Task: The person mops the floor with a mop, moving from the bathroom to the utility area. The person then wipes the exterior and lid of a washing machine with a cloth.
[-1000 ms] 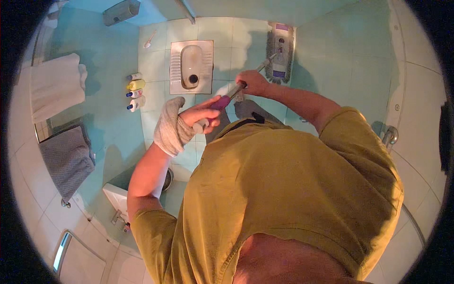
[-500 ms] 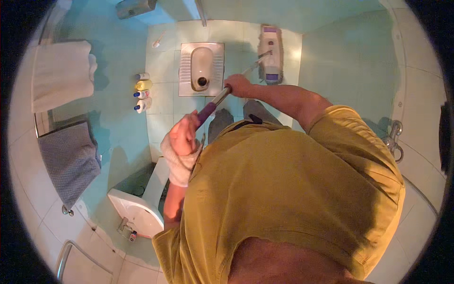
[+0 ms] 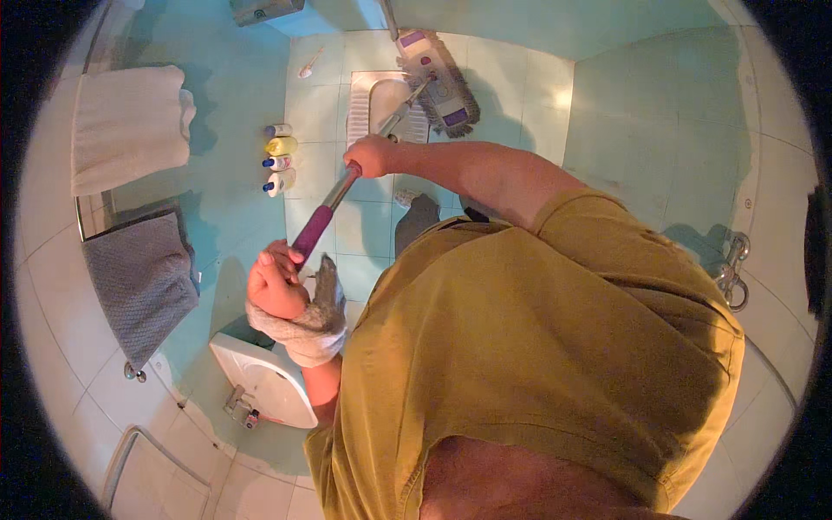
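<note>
- Left hand (image 3: 276, 286) at near end of purple tubular sleeve (image 3: 314, 230), probably best hold; grip closure: can't tell.
- Shiny metal pole (image 3: 343, 184): right hand (image 3: 370, 158) grip closed round it; likely stiff, light.
- White-and-purple, grey-fringed mop head (image 3: 443, 89): over white ceramic squat toilet (image 3: 358, 111), right side; fringe likely soft.

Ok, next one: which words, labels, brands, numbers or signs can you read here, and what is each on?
None can be read.
Row of bottles: labels too small and blurred.
Mop head: any print on it too small to read.
Small container by the washbasin tap: label too small to read.
</note>
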`<control>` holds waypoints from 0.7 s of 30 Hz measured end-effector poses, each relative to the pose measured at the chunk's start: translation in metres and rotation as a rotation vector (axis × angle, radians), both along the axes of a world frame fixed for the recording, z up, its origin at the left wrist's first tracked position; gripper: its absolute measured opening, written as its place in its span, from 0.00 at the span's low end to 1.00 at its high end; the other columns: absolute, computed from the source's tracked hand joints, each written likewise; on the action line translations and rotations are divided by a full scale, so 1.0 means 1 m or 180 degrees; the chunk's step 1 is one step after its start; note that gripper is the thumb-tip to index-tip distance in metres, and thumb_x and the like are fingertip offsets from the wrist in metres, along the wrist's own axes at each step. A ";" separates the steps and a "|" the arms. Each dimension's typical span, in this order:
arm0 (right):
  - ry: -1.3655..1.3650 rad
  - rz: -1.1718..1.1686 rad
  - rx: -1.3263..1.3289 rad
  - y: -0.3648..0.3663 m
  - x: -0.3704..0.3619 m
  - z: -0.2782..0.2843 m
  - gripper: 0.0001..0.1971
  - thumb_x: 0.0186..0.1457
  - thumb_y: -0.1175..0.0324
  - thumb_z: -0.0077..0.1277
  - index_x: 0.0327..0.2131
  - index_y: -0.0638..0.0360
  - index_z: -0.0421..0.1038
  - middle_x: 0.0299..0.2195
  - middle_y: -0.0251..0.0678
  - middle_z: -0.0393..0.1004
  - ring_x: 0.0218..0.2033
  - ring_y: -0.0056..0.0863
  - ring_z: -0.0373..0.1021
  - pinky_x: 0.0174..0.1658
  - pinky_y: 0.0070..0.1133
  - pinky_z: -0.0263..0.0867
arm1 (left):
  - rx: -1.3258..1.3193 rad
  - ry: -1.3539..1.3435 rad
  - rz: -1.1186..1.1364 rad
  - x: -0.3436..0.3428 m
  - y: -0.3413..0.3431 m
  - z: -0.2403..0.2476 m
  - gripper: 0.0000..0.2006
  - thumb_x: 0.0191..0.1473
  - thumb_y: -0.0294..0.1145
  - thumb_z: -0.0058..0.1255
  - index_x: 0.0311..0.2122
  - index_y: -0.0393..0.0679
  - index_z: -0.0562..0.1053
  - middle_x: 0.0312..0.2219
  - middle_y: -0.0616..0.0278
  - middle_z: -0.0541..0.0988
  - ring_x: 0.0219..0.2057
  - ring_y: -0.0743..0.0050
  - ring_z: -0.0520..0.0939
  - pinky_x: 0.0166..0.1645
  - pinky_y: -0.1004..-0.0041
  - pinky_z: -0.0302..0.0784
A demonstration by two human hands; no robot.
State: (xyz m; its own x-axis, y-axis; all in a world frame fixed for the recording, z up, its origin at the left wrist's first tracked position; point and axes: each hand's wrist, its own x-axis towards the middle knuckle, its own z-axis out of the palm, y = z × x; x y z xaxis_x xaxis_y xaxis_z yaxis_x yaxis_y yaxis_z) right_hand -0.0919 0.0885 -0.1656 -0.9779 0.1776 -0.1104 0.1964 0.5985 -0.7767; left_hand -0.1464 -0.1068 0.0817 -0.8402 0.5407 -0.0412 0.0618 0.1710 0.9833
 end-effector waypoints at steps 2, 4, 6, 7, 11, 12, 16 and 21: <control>-0.0050 -0.0067 0.0021 0.013 0.011 0.012 0.08 0.40 0.63 0.51 0.26 0.52 0.71 0.26 0.39 0.74 0.32 0.41 0.71 0.35 0.35 0.65 | -0.0097 0.0224 -0.0283 0.006 0.021 0.014 0.21 0.59 0.40 0.37 0.17 0.40 0.63 0.14 0.64 0.65 0.20 0.75 0.65 0.40 0.70 0.65; -0.0097 -0.0158 0.0047 0.024 0.028 0.013 0.08 0.40 0.63 0.51 0.26 0.52 0.71 0.26 0.40 0.74 0.33 0.41 0.71 0.35 0.35 0.65 | -0.0110 0.0049 -0.0261 0.012 0.036 0.013 0.20 0.58 0.40 0.37 0.17 0.40 0.63 0.14 0.64 0.64 0.21 0.75 0.65 0.39 0.72 0.64; -0.0036 -0.0449 0.0130 0.038 0.054 0.009 0.08 0.40 0.62 0.51 0.25 0.53 0.71 0.25 0.40 0.73 0.32 0.41 0.70 0.35 0.35 0.65 | -0.0214 -0.0069 -0.0441 0.024 0.054 0.014 0.17 0.57 0.37 0.39 0.18 0.40 0.63 0.15 0.64 0.64 0.21 0.76 0.64 0.34 0.76 0.62; -0.0027 -0.0446 0.0123 0.043 0.069 0.004 0.08 0.40 0.62 0.51 0.25 0.53 0.71 0.25 0.40 0.73 0.32 0.41 0.70 0.35 0.35 0.65 | -0.0221 -0.0060 -0.0437 0.032 0.063 0.014 0.17 0.57 0.37 0.39 0.18 0.40 0.63 0.15 0.64 0.64 0.21 0.76 0.64 0.34 0.76 0.62; -0.0431 -0.0598 0.0247 0.071 0.142 -0.004 0.10 0.40 0.61 0.53 0.25 0.55 0.69 0.25 0.40 0.72 0.31 0.43 0.69 0.34 0.36 0.64 | -0.1054 0.1024 -0.1333 0.075 0.095 0.010 0.06 0.50 0.24 0.46 0.25 0.39 0.63 0.18 0.64 0.64 0.22 0.74 0.63 0.32 0.74 0.65; -0.0220 -0.0798 0.0316 0.076 0.165 -0.009 0.10 0.39 0.62 0.54 0.24 0.55 0.69 0.25 0.40 0.72 0.31 0.43 0.69 0.33 0.37 0.63 | -0.0654 -0.0037 -0.1226 0.080 0.101 -0.006 0.05 0.47 0.20 0.47 0.28 0.39 0.63 0.18 0.64 0.64 0.23 0.73 0.64 0.33 0.73 0.67; 0.0051 -0.1437 0.0558 0.079 0.240 -0.033 0.09 0.36 0.65 0.56 0.24 0.54 0.69 0.23 0.39 0.71 0.30 0.43 0.68 0.33 0.38 0.62 | 0.0497 -0.0671 -0.2137 0.114 0.116 -0.048 0.04 0.52 0.27 0.44 0.27 0.38 0.67 0.18 0.66 0.63 0.24 0.72 0.65 0.47 0.68 0.67; -0.0053 -0.1491 0.0753 0.071 0.245 -0.036 0.08 0.36 0.65 0.55 0.23 0.53 0.70 0.23 0.40 0.71 0.29 0.44 0.68 0.32 0.38 0.62 | 0.1079 -0.2092 -0.2023 0.120 0.100 -0.073 0.05 0.51 0.23 0.47 0.33 0.41 0.66 0.19 0.66 0.59 0.25 0.71 0.64 0.49 0.64 0.66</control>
State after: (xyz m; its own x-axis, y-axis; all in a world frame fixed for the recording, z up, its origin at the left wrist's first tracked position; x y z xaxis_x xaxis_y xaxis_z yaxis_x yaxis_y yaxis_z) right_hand 0.1532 0.1598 -0.2013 -0.7861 0.6174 -0.0291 0.4961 0.6022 -0.6254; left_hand -0.0269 -0.0072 0.0090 -0.2526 0.9549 -0.1561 -0.5339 -0.0030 0.8455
